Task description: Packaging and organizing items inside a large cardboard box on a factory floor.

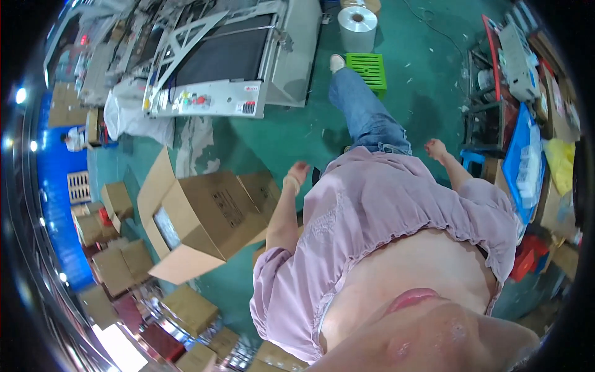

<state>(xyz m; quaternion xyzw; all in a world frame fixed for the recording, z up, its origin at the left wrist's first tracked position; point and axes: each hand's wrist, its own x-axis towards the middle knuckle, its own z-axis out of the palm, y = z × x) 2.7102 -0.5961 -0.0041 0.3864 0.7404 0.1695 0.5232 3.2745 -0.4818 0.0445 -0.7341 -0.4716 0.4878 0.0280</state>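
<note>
Head view: person is standing over an open cardboard box [204, 220], both hands free.

Box is lying tipped on the green floor [279, 133], flaps splayed, mouth facing away from the grey machine [229, 62]; something pale is showing inside, can't tell what. Left hand [297, 173] is hanging just beside the box's far top corner, fingers loosely curled, gripping nothing, not touching it as far as I can see. Right hand [435, 149] is swinging well apart from the box, loosely curled and carrying nothing. Smaller closed cartons [118, 248] are sitting stacked on the box's other side. My read: box is still open and unsealed, not in hand, so handling and closing are still pending.
</note>
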